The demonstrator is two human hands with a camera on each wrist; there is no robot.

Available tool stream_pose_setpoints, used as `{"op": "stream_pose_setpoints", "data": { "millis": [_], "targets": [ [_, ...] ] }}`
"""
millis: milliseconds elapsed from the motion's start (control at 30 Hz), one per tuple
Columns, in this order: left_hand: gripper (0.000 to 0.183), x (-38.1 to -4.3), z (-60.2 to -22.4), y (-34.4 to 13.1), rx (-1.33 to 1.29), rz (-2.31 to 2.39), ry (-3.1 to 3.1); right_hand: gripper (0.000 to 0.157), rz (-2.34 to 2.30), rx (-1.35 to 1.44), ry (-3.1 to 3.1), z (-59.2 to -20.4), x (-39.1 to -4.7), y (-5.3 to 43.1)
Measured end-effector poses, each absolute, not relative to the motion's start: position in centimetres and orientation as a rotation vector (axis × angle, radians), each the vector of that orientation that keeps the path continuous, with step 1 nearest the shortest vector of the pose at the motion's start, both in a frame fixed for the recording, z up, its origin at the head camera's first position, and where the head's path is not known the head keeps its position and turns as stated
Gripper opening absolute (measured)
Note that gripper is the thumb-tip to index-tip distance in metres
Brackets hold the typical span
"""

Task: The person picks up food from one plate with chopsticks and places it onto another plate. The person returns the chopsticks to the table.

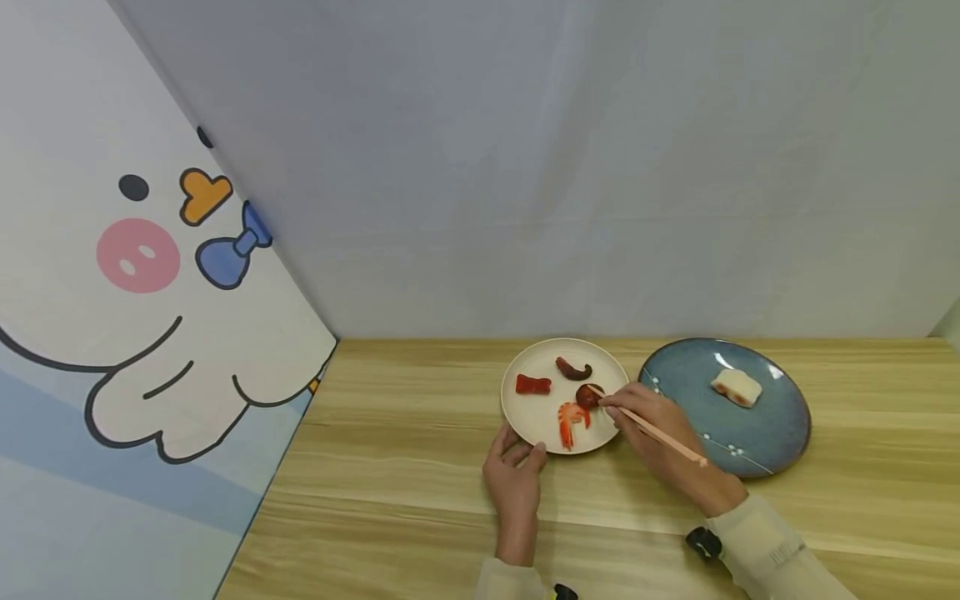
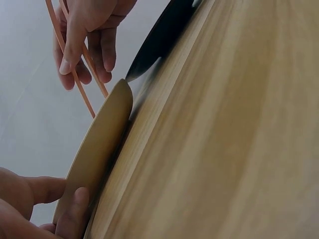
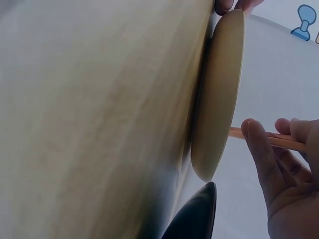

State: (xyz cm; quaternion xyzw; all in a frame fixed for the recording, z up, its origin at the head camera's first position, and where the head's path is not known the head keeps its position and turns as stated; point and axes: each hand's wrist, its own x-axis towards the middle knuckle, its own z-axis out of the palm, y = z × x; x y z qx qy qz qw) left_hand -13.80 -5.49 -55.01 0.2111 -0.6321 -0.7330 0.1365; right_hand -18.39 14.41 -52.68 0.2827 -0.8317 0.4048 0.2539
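My right hand (image 1: 660, 433) holds a pair of orange chopsticks (image 1: 667, 439), their tips at a dark red round piece of food (image 1: 588, 396) on the cream plate (image 1: 517, 417). At that plate's near left rim my left hand (image 1: 513, 479) grips the edge, thumb and fingers spread along it, as the left wrist view shows too. A shrimp (image 1: 567, 425), a curled dark tentacle (image 1: 572, 368) and a flat red piece (image 1: 533, 384) lie around the round one. In the right wrist view the chopsticks (image 3: 284, 142) reach over the plate's rim, which hides their tips.
Close to the cream plate on the right stands a blue oval plate (image 1: 675, 375) with a white, browned piece of food (image 1: 737, 388). Both stand on a wooden table (image 1: 390, 467) near a pale back wall (image 1: 600, 167). A cartoon-printed panel (image 1: 60, 292) rises at left.
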Motion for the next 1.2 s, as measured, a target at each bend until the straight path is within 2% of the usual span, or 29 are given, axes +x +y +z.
{"op": "stream_pose_setpoints", "data": {
  "millis": [100, 333, 500, 867, 1200],
  "targets": [
    [0.064, -13.8, -55.0, -5.5, 0.614, -2.13, -1.825, 0.021, 1.105, 0.786, -2.243, -52.7, -18.6, 14.3],
    [0.063, -13.6, -55.0, -5.5, 0.62, -2.134, -1.832, 0.013, 1.161, 0.821, -2.221, -52.7, -18.8, 14.1],
    [0.063, -13.6, -55.0, -5.5, 0.621, -2.141, -1.83, 0.016, 1.155, 0.819, -2.208, -52.9, -19.0, 13.8],
    [0.064, -13.6, -55.1, -5.6, 0.602, -2.142, -1.815, 0.016, 0.957, 0.844, -2.203, -53.0, -19.5, 12.8],
    [0.064, -13.6, -55.2, -5.7, 0.604, -2.147, -1.814, 0.009, 1.249, 0.695, -2.173, -52.7, -19.7, 12.5]
  ]
}}
